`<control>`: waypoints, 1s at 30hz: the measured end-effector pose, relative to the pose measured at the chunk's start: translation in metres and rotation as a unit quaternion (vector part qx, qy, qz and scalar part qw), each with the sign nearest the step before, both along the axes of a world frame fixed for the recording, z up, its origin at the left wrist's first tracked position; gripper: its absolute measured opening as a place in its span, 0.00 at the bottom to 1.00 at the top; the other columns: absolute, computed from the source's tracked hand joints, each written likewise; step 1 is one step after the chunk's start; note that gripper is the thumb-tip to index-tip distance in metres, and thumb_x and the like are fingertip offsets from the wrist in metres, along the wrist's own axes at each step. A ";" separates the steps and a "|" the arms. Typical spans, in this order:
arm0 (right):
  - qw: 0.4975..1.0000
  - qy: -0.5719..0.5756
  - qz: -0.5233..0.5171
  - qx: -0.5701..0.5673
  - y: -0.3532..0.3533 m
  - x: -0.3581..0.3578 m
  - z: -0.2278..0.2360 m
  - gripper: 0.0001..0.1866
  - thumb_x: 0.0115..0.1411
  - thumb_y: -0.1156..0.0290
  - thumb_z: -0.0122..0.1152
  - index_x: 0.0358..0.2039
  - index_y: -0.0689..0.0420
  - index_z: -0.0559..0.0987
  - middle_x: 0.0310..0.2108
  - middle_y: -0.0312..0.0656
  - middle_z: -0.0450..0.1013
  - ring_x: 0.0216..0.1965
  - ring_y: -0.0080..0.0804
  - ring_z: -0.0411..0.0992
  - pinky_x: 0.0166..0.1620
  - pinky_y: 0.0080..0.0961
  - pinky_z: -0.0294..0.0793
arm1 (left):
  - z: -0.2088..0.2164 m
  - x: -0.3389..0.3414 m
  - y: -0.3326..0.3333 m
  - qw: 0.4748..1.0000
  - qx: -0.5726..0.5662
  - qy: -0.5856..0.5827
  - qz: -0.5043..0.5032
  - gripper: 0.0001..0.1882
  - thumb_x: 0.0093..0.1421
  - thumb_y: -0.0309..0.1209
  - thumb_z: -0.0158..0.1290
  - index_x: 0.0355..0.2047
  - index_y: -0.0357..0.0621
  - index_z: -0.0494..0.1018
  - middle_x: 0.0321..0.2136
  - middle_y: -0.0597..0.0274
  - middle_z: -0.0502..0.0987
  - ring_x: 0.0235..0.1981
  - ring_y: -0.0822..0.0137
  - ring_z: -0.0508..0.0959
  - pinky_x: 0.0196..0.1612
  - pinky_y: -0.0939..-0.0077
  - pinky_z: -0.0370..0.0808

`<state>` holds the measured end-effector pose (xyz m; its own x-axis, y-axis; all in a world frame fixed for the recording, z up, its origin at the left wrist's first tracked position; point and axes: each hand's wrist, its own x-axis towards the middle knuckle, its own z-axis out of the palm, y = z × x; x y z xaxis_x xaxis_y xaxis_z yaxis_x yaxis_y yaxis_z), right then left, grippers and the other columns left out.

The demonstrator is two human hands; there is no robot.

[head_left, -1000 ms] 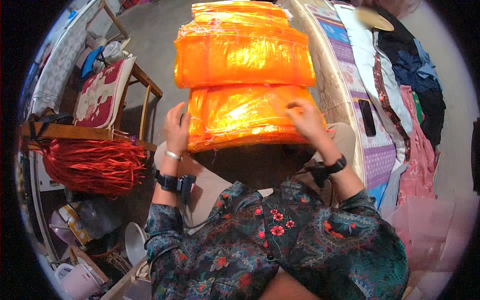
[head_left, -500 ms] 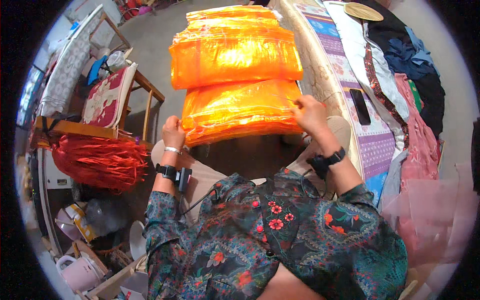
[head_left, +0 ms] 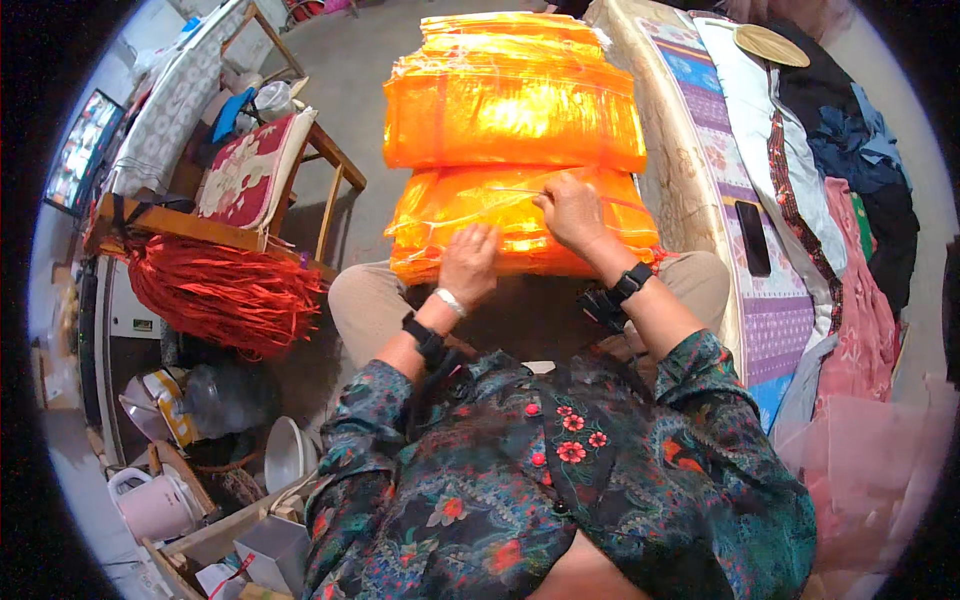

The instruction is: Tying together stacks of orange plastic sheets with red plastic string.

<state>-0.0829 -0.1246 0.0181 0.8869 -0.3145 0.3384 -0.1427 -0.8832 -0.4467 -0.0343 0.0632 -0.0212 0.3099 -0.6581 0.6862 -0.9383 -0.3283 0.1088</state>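
Observation:
Before my knees lies a stack of shiny orange plastic sheets (head_left: 515,110), folded over in layers, with loose pale edges. My left hand (head_left: 470,262) rests on the stack's near edge, fingers laid forward on the plastic and apart. Farther right, my right hand (head_left: 574,212) is closed in a pinch just above the sheets. From its fingertips a thin needle-like rod (head_left: 515,190) points left across the orange surface. What lies under my left palm is hidden.
On the right stands a bed (head_left: 775,310) with a black phone (head_left: 753,238), clothes and a round woven fan (head_left: 771,46). To the left, red plastic strips (head_left: 225,300) hang from a wooden chair (head_left: 180,222). A pink kettle (head_left: 155,508) and white bowl (head_left: 288,455) are lower left.
My left hand has left the stack's left corner and moved right along the near edge, its fingers loosened. My right hand has shifted left over the sheets with the rod. The view has shifted slightly.

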 end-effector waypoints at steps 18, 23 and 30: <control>0.979 0.140 -0.134 -0.069 -0.095 -0.132 -0.071 0.06 0.45 0.69 0.50 0.25 0.54 0.74 0.19 0.48 0.71 0.24 0.44 0.71 0.27 0.40 0.69 | -0.063 0.052 0.083 0.945 0.242 0.166 0.140 0.15 0.54 0.36 0.39 0.25 0.40 0.74 0.22 0.47 0.73 0.27 0.50 0.73 0.32 0.60 0.69; 0.981 -0.010 -0.184 0.065 -0.091 -0.131 -0.060 0.07 0.45 0.72 0.52 0.26 0.56 0.75 0.19 0.45 0.71 0.22 0.39 0.71 0.26 0.32 0.69 | -0.033 0.041 0.082 0.966 0.138 0.186 0.116 0.06 0.47 0.25 0.47 0.25 0.38 0.71 0.22 0.47 0.71 0.26 0.49 0.71 0.31 0.61 0.67; 0.968 -0.104 -0.173 0.150 -0.091 -0.127 -0.031 0.06 0.44 0.72 0.59 0.22 0.59 0.74 0.18 0.41 0.67 0.20 0.31 0.67 0.24 0.23 0.66 | 0.055 -0.024 -0.075 0.985 0.006 0.142 -0.100 0.07 0.40 0.22 0.49 0.23 0.39 0.66 0.23 0.53 0.65 0.26 0.53 0.67 0.27 0.63 0.64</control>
<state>-0.2099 -0.2156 -0.0131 0.6334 -0.6928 0.3448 -0.2869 -0.6240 -0.7268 -0.0588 -0.0113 0.0337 0.3511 -0.7327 0.5830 -0.9169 -0.1429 0.3726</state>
